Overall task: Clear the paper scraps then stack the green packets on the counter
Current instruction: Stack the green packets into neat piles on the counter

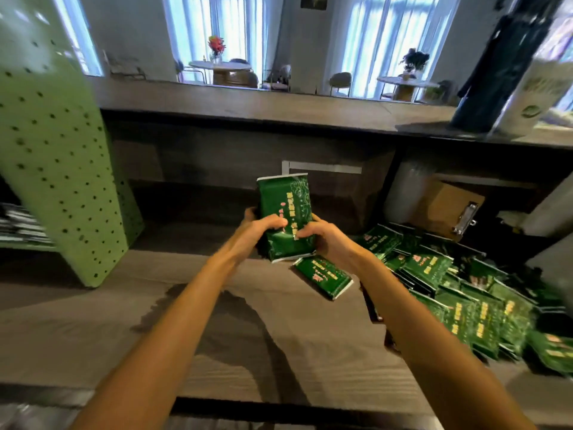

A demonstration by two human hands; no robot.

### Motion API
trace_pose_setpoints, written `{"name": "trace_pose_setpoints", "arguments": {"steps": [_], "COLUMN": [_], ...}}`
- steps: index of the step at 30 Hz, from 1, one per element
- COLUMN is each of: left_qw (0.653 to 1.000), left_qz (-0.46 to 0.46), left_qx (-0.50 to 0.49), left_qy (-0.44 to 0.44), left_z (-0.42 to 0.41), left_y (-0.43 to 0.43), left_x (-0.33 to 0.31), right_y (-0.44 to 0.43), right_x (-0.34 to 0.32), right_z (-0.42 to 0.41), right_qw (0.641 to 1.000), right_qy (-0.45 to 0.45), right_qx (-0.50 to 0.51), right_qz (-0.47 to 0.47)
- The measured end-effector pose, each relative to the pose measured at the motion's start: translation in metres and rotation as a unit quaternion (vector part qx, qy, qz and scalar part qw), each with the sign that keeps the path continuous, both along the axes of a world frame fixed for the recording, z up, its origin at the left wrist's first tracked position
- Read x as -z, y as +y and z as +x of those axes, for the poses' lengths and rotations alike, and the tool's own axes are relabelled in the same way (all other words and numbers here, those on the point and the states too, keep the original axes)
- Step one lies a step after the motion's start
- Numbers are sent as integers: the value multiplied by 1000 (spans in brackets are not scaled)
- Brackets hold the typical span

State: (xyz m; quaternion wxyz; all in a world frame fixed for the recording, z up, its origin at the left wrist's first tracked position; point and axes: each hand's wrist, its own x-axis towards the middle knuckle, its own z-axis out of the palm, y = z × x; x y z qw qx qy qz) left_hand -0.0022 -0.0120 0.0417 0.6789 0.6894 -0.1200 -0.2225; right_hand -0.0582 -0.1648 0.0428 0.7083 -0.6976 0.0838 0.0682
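A green packet [283,202] with yellow print stands upright above the wooden counter [93,330]. My left hand [259,232] grips its left side, thumb across the front. My right hand [322,240] grips its right side, fingers curled onto the front. It looks thick, maybe more than one packet held together. Just below my right hand another green packet [324,276] lies flat on the counter. A loose heap of several green packets [459,293] spreads over the counter to the right. No paper scraps show.
A green perforated panel [59,169] leans at the left. A raised bar shelf [248,103] runs across behind, carrying a dark bottle [493,76] and a white can [539,100]. A brown clipboard [446,209] leans behind the heap.
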Motion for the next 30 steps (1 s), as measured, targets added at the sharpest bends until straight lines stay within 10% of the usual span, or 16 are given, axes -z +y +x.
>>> {"name": "trace_pose_setpoints", "arguments": {"steps": [30], "left_qw": [921], "left_qz": [-162], "left_qx": [-350], "left_qy": [44], "left_z": [-43], "left_y": [327], "left_x": [-148], "right_y": [324], "right_x": [-158], "right_z": [61], "right_qw": [927], "right_qy": [-88], "right_qx": [-316], "right_qz": [-181]}}
